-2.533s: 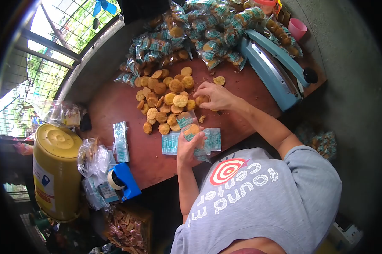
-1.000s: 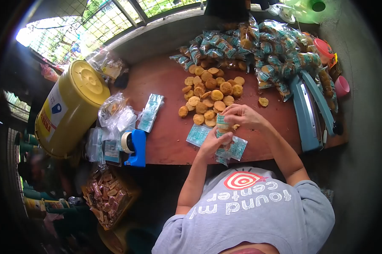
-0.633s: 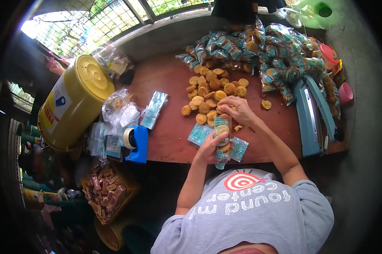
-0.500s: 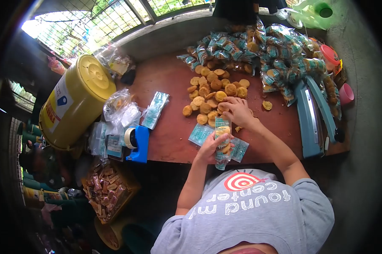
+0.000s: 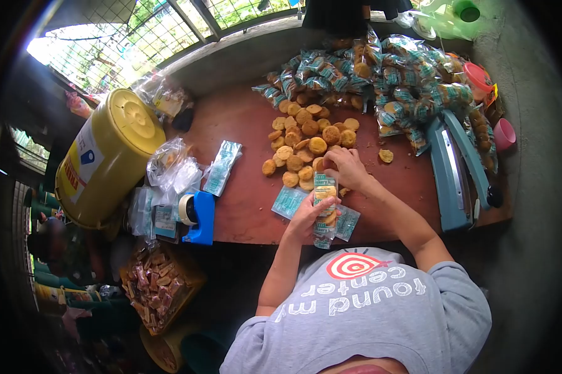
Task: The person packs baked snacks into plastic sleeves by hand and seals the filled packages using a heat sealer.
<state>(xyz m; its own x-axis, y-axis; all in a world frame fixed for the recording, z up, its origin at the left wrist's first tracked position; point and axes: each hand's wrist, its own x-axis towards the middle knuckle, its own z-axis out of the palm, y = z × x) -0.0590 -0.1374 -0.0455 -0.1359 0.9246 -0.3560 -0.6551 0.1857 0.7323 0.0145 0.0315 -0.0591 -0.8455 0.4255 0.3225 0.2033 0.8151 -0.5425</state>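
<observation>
My left hand (image 5: 304,218) is wrapped round a clear plastic packet (image 5: 325,193) with teal print, several round cookies stacked inside. The packet stands upright over the table's front edge, its mouth toward the pile. At that mouth my right hand (image 5: 346,167) is closed, its fingers pinching a golden cookie (image 5: 319,164), partly hidden by the fingers. Just beyond lies a heap of loose round cookies (image 5: 303,134). Flat printed packets (image 5: 290,201) lie on the table under and beside my left hand.
Filled packets (image 5: 412,81) are piled at the back right. A blue bag sealer (image 5: 448,181) stands at right, near a pink cup (image 5: 504,133). At left are a blue tape dispenser (image 5: 203,218), a stack of printed packets (image 5: 222,167) and a yellow lidded bucket (image 5: 106,156).
My right hand has drawn slightly down toward the packet's mouth, with a cookie at its fingertips. My left hand still holds the packet. The whole view has shifted a little.
</observation>
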